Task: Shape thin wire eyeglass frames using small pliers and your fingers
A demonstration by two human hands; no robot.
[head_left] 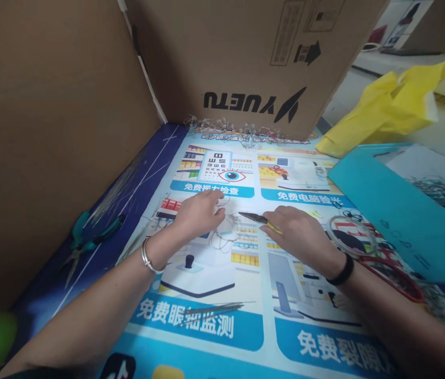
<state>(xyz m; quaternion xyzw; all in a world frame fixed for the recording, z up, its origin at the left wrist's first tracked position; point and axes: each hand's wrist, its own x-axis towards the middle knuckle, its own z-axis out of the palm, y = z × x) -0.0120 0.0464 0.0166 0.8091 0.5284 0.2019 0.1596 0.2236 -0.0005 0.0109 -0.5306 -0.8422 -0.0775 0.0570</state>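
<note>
My right hand (295, 229) grips pliers (254, 217) with dark jaws and yellow handles, the jaws pointing left toward my other hand. Just across from the tips, my left hand (201, 213) is held over the printed sheet, a gap showing between thumb and fingers. Thin wire (222, 241) lies in loose loops beside and below the left fingertips. Whether any strand touches those fingers is too fine to tell. Closer to me, a small bundle of straight dark wires (216, 310) rests on the sheet.
Teal-handled pliers (84, 239) and long thin wires (118, 189) lie at left. Cardboard walls (246, 63) stand left and behind, with small wire pieces (246, 131) along the back. At right are a teal box (388, 205), a yellow bag (384, 110), a clear ring (351, 235) and a red-rimmed container (394, 279).
</note>
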